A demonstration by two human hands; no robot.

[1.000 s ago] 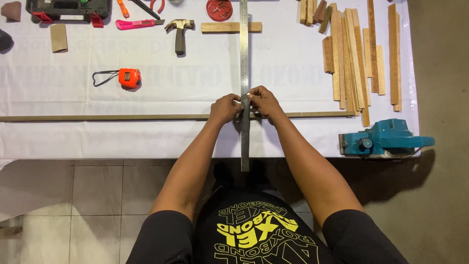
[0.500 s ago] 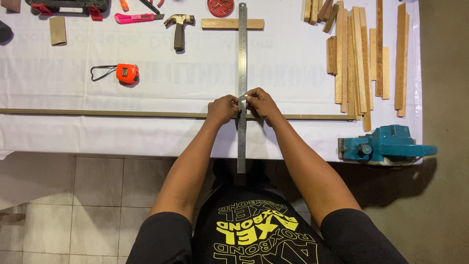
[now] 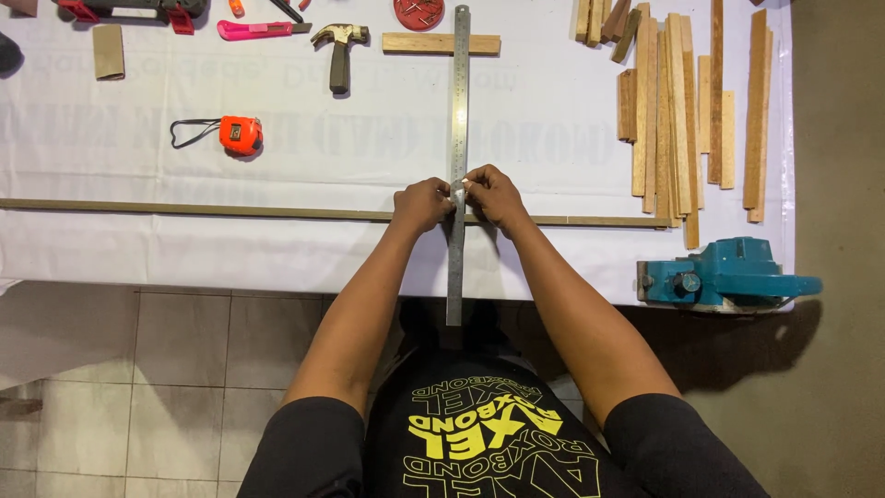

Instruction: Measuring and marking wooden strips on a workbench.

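Both hands, left hand (image 3: pixel 421 203) and right hand (image 3: pixel 491 196), pinch the steel ruler (image 3: pixel 458 138) across the long wooden strip (image 3: pixel 203 211); this looks like the measuring step, which needs a steady ruler

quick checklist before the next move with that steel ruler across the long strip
1. Both hands on the ruler: left hand and right hand pinch the steel ruler from either side. Ok.
2. Ruler crosses the long wooden strip: it runs across it right at the hands. Ok.
3. Ruler square to the strip: looks close to a right angle, but cannot tell exactly.
4. Near end supported: the ruler's near end overhangs the table edge. Not ok if it must lie flat.
5. Marking tool in the grip: none visible, fingers hide the spot. Cannot tell.
6. Far end free: it passes over a short wooden block. Not ok, it may rock.
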